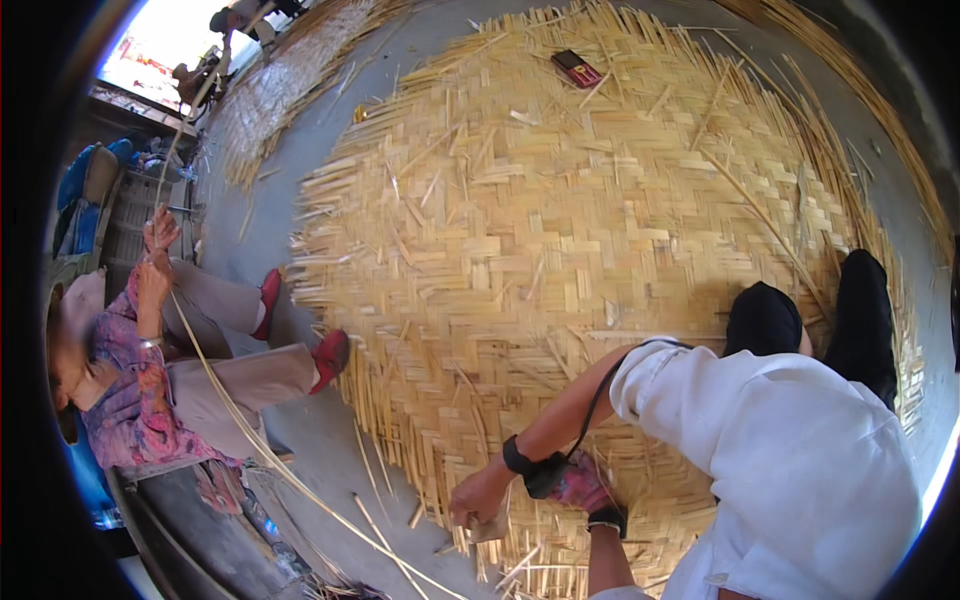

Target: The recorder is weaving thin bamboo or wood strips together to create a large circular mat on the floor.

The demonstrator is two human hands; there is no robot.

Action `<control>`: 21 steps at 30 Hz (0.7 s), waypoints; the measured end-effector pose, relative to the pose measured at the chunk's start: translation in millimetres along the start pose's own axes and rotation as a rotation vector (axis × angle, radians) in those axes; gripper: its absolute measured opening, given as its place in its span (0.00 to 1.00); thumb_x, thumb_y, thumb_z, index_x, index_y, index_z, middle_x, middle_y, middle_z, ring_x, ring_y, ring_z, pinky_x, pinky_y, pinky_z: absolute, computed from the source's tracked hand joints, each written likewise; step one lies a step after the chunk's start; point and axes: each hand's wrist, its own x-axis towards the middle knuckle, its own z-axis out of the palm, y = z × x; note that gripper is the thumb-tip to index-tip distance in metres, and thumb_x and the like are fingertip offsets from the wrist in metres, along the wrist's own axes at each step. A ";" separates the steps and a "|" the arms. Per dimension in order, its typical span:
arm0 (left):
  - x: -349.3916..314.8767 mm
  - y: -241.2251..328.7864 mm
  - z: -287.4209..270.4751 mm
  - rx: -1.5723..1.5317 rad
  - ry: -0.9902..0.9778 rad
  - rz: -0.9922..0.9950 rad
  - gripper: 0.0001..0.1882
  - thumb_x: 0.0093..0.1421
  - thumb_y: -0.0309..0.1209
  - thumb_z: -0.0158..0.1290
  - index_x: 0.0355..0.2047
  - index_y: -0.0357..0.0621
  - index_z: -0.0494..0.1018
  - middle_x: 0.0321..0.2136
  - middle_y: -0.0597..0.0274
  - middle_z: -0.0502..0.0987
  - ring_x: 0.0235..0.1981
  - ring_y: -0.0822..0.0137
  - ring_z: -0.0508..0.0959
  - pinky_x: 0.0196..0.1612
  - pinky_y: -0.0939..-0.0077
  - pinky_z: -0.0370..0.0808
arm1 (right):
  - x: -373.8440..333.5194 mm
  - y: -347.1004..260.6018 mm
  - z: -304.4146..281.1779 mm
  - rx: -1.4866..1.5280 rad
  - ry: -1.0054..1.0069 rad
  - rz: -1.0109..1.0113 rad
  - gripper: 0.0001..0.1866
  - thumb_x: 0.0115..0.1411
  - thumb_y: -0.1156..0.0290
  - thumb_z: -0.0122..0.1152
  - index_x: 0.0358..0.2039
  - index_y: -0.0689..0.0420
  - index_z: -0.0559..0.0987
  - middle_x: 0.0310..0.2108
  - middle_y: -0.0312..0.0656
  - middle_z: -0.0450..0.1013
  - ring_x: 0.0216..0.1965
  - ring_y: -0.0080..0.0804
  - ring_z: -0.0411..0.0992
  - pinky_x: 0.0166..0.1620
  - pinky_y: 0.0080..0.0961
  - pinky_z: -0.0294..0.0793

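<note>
A large mat of woven bamboo strips [560, 210] spreads over the floor, its loose strip ends sticking out around the edge. Reaching leftward across it, my right hand [480, 497] is bare, with a black band on the wrist. Its fingers are closed on a small tan wooden block [489, 528] at the mat's near left edge. My left hand [585, 487], in a pink glove, comes up from the lower edge and rests low over the weave beside the right wrist. The black band partly covers its fingers, so their grip is unclear.
At left another person sits on a bench, hands on a long thin strip [225, 395] that trails to the lower edge. A dark red phone [577, 68] lies on the mat's far part. Loose strips [240, 130] lie beyond it on the grey floor [262, 210].
</note>
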 end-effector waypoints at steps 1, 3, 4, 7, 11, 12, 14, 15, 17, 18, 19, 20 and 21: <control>-0.2 -1.1 0.0 -0.508 -0.687 -0.287 0.37 0.52 0.57 0.44 0.52 0.41 0.59 0.55 0.45 0.58 0.57 0.45 0.57 0.57 0.44 0.49 | -3.8 -9.8 -8.3 -0.084 0.227 0.069 0.10 0.38 0.72 0.61 0.25 0.59 0.76 0.20 0.44 0.71 0.22 0.37 0.68 0.30 0.31 0.66; -3.1 -2.0 -3.6 -0.359 -0.151 -0.100 0.36 0.54 0.51 0.47 0.57 0.44 0.54 0.56 0.50 0.58 0.58 0.52 0.57 0.58 0.48 0.50 | -40.0 -23.5 -74.7 -0.060 0.679 0.117 0.11 0.44 0.72 0.59 0.30 0.58 0.72 0.20 0.46 0.68 0.23 0.41 0.68 0.30 0.34 0.67; -3.4 -1.0 -5.8 -0.414 -0.188 -0.146 0.36 0.54 0.50 0.47 0.58 0.45 0.53 0.56 0.51 0.58 0.59 0.54 0.57 0.58 0.49 0.49 | -71.8 -28.9 -125.5 -0.515 0.596 0.495 0.08 0.48 0.72 0.54 0.29 0.59 0.69 0.22 0.49 0.67 0.26 0.41 0.67 0.30 0.36 0.67; -1.5 -3.7 -11.9 -0.451 -0.194 -0.169 0.37 0.53 0.49 0.48 0.59 0.49 0.52 0.58 0.53 0.57 0.60 0.56 0.56 0.59 0.50 0.48 | -194.6 -67.0 -224.6 -1.079 0.926 0.823 0.08 0.47 0.69 0.54 0.29 0.57 0.72 0.29 0.48 0.69 0.26 0.49 0.68 0.28 0.43 0.67; -1.3 -1.0 -11.2 -0.420 -0.220 -0.188 0.37 0.52 0.49 0.49 0.60 0.51 0.52 0.59 0.54 0.55 0.60 0.57 0.55 0.59 0.52 0.47 | -268.9 -133.5 -145.0 -0.892 0.755 1.258 0.08 0.48 0.70 0.51 0.29 0.58 0.73 0.28 0.50 0.69 0.27 0.49 0.70 0.27 0.42 0.68; -1.7 -0.1 -10.1 -0.398 -0.259 -0.183 0.37 0.52 0.49 0.50 0.59 0.51 0.52 0.59 0.55 0.55 0.60 0.58 0.55 0.59 0.52 0.48 | -260.0 -145.3 -93.7 -0.846 0.686 1.170 0.06 0.49 0.70 0.50 0.26 0.58 0.73 0.27 0.48 0.70 0.27 0.47 0.70 0.27 0.41 0.68; -2.4 0.2 -8.0 -0.391 -0.198 -0.186 0.38 0.51 0.50 0.51 0.59 0.52 0.52 0.59 0.56 0.55 0.60 0.58 0.54 0.59 0.53 0.48 | -242.0 -171.8 -11.0 -0.175 0.127 0.979 0.04 0.51 0.73 0.54 0.26 0.59 0.72 0.27 0.44 0.71 0.27 0.40 0.70 0.31 0.35 0.69; -2.5 0.5 -7.1 -0.379 -0.205 -0.176 0.38 0.51 0.50 0.50 0.59 0.51 0.52 0.58 0.54 0.56 0.60 0.57 0.55 0.59 0.53 0.48 | -232.7 -184.3 18.9 -0.167 0.085 0.723 0.07 0.51 0.70 0.57 0.28 0.59 0.75 0.26 0.44 0.72 0.28 0.37 0.70 0.32 0.32 0.69; -3.1 0.1 -5.7 -0.346 -0.245 -0.182 0.39 0.50 0.50 0.52 0.59 0.52 0.53 0.58 0.55 0.57 0.59 0.57 0.57 0.58 0.54 0.50 | -240.7 -208.6 21.8 -0.203 0.435 0.621 0.08 0.51 0.69 0.57 0.31 0.58 0.76 0.25 0.44 0.72 0.28 0.37 0.70 0.33 0.31 0.69; -3.9 -0.6 -5.1 -0.343 -0.169 -0.162 0.39 0.50 0.50 0.52 0.59 0.52 0.53 0.58 0.55 0.57 0.59 0.57 0.57 0.58 0.54 0.50 | -252.3 -223.6 8.4 -0.250 0.692 0.530 0.09 0.52 0.69 0.57 0.33 0.58 0.76 0.25 0.44 0.72 0.28 0.36 0.70 0.33 0.30 0.69; -4.1 0.3 -4.1 -0.319 -0.135 -0.155 0.38 0.51 0.49 0.52 0.59 0.52 0.52 0.58 0.56 0.56 0.59 0.58 0.57 0.58 0.54 0.51 | -273.1 -239.5 -19.4 -0.309 0.830 0.668 0.12 0.52 0.69 0.57 0.37 0.58 0.76 0.28 0.44 0.73 0.30 0.36 0.71 0.35 0.29 0.70; -5.7 1.2 -3.3 -0.317 -0.204 -0.144 0.38 0.51 0.49 0.52 0.59 0.53 0.52 0.58 0.56 0.56 0.59 0.59 0.57 0.58 0.54 0.52 | -299.4 -259.6 -51.9 -0.542 0.851 0.894 0.13 0.52 0.71 0.56 0.39 0.59 0.76 0.32 0.42 0.74 0.32 0.30 0.71 0.36 0.27 0.71; -7.8 3.2 -2.2 -0.304 -0.143 -0.124 0.38 0.51 0.49 0.52 0.59 0.53 0.52 0.58 0.56 0.56 0.59 0.59 0.57 0.58 0.54 0.52 | -326.3 -281.9 -80.4 -0.393 1.035 1.086 0.12 0.53 0.71 0.55 0.39 0.60 0.76 0.31 0.40 0.75 0.31 0.23 0.71 0.34 0.23 0.72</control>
